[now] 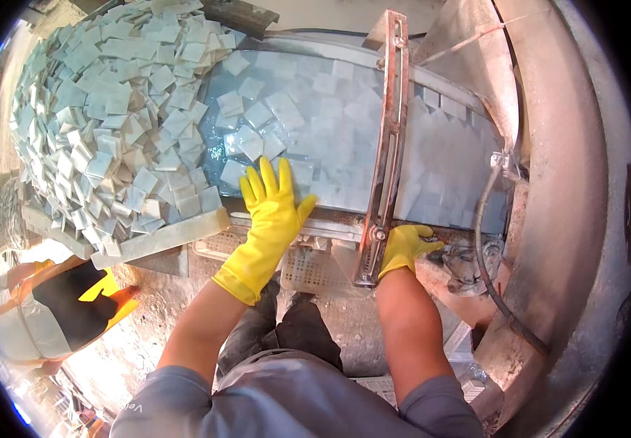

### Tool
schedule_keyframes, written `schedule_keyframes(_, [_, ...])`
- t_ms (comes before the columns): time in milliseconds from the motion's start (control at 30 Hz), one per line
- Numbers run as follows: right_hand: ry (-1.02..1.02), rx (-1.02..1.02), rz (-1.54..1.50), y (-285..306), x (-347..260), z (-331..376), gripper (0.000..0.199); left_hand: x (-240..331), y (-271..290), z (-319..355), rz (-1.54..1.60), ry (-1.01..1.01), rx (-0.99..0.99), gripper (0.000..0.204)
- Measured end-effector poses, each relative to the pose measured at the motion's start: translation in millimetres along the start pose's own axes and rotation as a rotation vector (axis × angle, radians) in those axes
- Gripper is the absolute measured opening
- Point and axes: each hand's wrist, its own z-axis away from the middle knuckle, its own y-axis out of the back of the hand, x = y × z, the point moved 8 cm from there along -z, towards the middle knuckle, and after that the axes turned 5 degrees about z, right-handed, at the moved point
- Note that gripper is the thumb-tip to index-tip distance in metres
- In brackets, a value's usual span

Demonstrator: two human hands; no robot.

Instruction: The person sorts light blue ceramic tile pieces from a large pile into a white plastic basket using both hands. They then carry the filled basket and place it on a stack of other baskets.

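Both of my hands wear yellow rubber gloves. My left hand (273, 203) is open, its fingers spread over the near edge of a wet blue bed (216, 135). Its fingertips are beside pale square tiles (248, 141), and whether they touch one I cannot tell. More tiles lie flat across the bed, partly veiled by a milky haze. My right hand (407, 248) is at the near edge, just right of a rusty slotted metal bar (387, 146) that crosses over the bed. Its fingers stretch to the right, apart, with nothing visible in them.
A large heap of loose tiles (122, 102) rises at the left behind a pale ledge (162, 239). Perforated plastic baskets (323, 269) sit below the near edge. A dark hose (482, 255) hangs at the right beside a curved wall (585, 182). Another person (35, 325) is at lower left.
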Motion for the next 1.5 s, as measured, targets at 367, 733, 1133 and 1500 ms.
schedule_keyframes(367, [-0.043, 0.126, -0.140, 16.4, -14.5, 19.0, 0.057, -66.4, 26.6, -74.2, -0.185, -0.200, -0.014, 0.077])
schedule_keyframes(733, [-0.138, 0.091, -0.472, -12.0, 52.3, -31.0, 0.058, -26.0, -8.3, 11.2, -0.198, 0.006, -0.153, 0.111])
schedule_keyframes(1133, [-0.526, -0.033, -1.233, -34.9, 45.4, -42.9, 0.058, -11.7, 27.2, -9.5, 0.092, -0.238, 0.122, 0.068])
schedule_keyframes(1500, [-0.273, 0.078, -0.529, 3.8, 13.4, -0.3, 0.055, -74.0, 66.4, -80.1, 0.626, 0.010, 0.061, 0.014])
